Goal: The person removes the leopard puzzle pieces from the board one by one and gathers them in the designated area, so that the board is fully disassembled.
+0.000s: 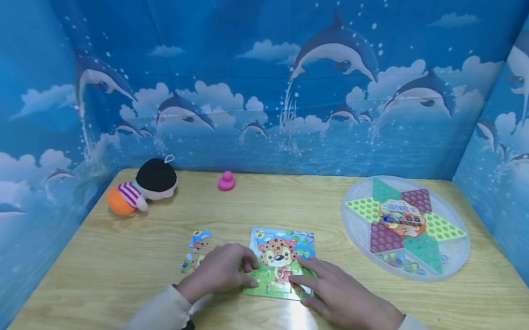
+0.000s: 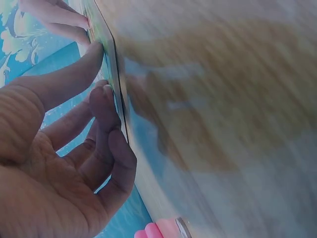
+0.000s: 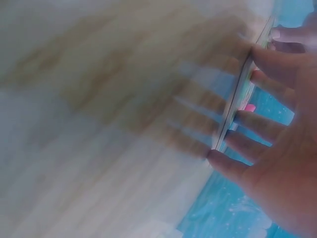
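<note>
A leopard jigsaw puzzle in a flat board lies on the table in front of me, its picture facing up. My left hand is at its left edge, thumb and bent forefinger touching the board with a gap between them. The left wrist view shows these fingertips right at the thin board edge. From the other side, my right hand rests spread fingers on the puzzle's right part. Loose puzzle pieces with similar print lie left of the board, partly hidden behind my left hand.
A star-patterned Chinese checkers board with marbles inside stands at the right. Toward the back left lie a plush doll and a small pink knobbed toy. A dolphin-print curtain closes off the table's back and sides.
</note>
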A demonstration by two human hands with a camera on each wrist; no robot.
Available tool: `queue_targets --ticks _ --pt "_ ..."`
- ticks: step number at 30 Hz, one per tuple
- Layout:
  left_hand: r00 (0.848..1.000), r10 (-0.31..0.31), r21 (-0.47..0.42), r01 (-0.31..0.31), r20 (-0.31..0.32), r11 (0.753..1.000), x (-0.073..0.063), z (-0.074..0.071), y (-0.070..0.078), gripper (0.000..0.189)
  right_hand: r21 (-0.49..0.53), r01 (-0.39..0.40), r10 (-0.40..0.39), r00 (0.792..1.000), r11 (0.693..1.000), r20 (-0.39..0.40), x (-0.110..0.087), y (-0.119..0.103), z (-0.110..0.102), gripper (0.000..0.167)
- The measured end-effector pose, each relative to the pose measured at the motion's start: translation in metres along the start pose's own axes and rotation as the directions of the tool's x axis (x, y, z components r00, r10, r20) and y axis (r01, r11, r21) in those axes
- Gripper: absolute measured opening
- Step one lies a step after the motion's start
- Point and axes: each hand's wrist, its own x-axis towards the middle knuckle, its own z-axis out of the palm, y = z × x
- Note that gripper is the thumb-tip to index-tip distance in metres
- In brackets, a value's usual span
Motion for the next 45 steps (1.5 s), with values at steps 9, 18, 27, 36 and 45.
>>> queue_targets --ticks 9,18,27,36,45 --pt "1.000 0.004 0.005 -0.004 -0.003 1.000 0.001 0.002 0.000 0.031 0.013 -0.009 0.009 1.000 1.000 -0.002 0.000 -0.001 0.000 0.045" --pt "1.000 0.003 0.008 -0.003 -0.018 1.000 0.001 0.002 0.000 0.031 0.005 -0.005 0.005 1.000 1.000 -0.002 0.001 0.000 0.000 0.045" --pt "0.999 -0.009 0.016 0.010 -0.046 1.000 0.000 0.001 0.003 0.029 0.008 0.001 -0.001 1.000 1.000 -0.007 0.001 0.000 0.001 0.045" --pt "0.998 0.005 -0.043 -0.008 -0.066 0.999 -0.003 -0.002 -0.001 0.017 0.016 -0.011 0.011 1.000 1.000 0.000 0.001 0.000 0.002 0.045" --pt "0.999 0.019 -0.192 -0.026 -0.038 0.981 -0.008 -0.010 -0.004 0.003 0.021 -0.008 0.008 1.000 1.000 0.001 0.001 -0.001 0.001 0.044"
